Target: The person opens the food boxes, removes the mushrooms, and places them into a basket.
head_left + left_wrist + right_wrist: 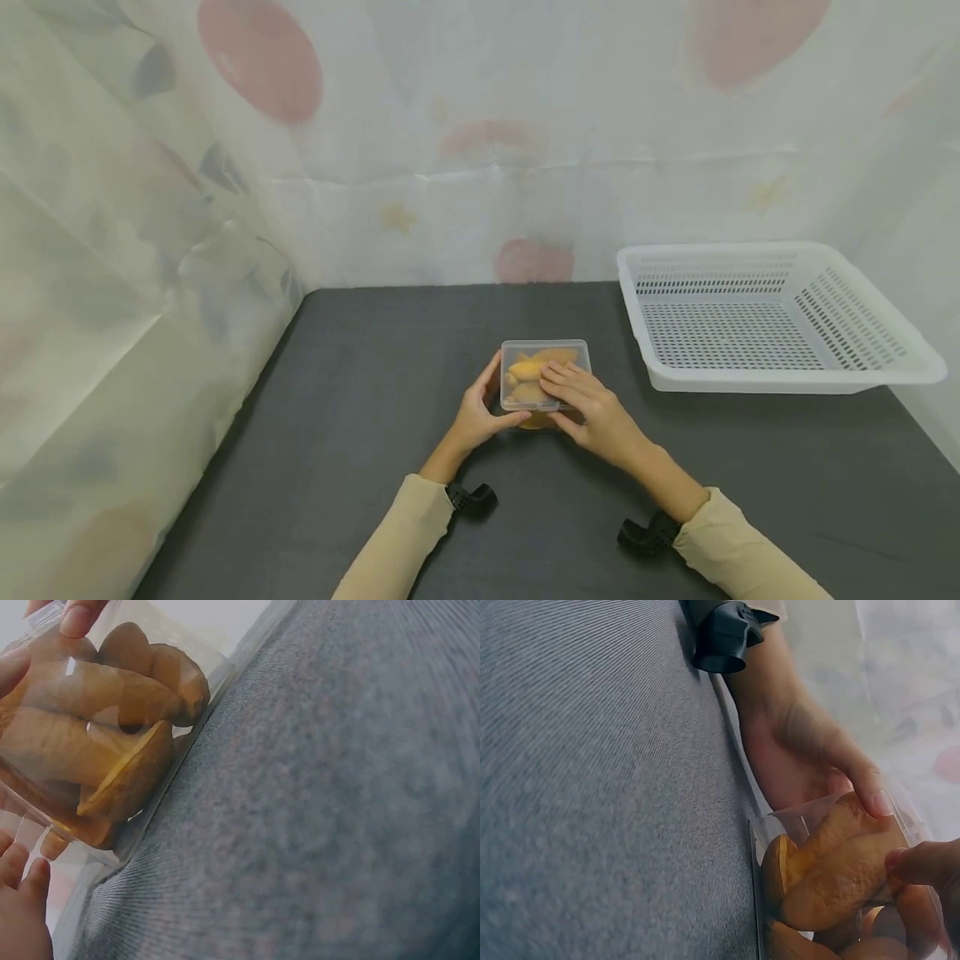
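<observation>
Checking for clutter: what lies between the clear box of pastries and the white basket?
Nothing: the head view shows bare dark table between the clear box and the white basket.

head: looked forward and down from above at the table (360,467), took in both hands and the box (545,372), mid range
left wrist: sat low at the tabletop, very near, faced the box (97,735)
right wrist: same low close angle, faced the box (832,877) and left hand (795,750)
shared: all three caught the box
</observation>
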The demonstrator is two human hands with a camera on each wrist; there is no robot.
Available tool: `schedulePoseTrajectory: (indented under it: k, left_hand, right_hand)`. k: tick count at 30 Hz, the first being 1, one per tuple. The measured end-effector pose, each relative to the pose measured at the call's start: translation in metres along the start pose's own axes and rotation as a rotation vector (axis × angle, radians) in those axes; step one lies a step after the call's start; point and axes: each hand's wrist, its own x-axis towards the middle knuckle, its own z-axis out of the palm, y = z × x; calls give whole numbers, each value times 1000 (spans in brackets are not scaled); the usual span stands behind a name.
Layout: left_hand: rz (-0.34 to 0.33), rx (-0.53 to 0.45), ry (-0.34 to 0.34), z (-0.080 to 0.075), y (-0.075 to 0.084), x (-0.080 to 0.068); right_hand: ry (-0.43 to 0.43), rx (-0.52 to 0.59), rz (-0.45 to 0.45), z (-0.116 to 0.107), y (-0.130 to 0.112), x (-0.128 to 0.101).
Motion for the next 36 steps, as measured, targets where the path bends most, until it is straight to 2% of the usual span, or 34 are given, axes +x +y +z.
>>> schedulePoseTrajectory:
  k: [4, 11, 17, 21, 24, 28, 31, 36]
  left_hand:
    - [2, -7, 18, 1, 0, 0]
    - [-25, 30, 38, 3, 5, -1]
    - [-14, 37, 50, 3, 8, 1]
    - [-34, 45, 4, -4, 4, 6]
    - [-82, 81, -58, -10, 8, 11]
    - [-153, 164, -108, -15, 13, 14]
    - [-167, 220, -115, -16, 16, 16]
    - [-136, 287, -92, -15, 16, 17]
  right_hand:
    - [-6, -44, -53, -2, 1, 1]
    - [-5, -112, -205, -4, 6, 6]
    - [11, -234, -343, -4, 10, 9]
    - [0, -304, -433, -5, 12, 11]
    - [-6, -339, -495, -7, 14, 14]
    - [8, -383, -582, -9, 17, 19]
    - [29, -411, -634, -9, 20, 21]
    - [48, -454, -683, -8, 21, 21]
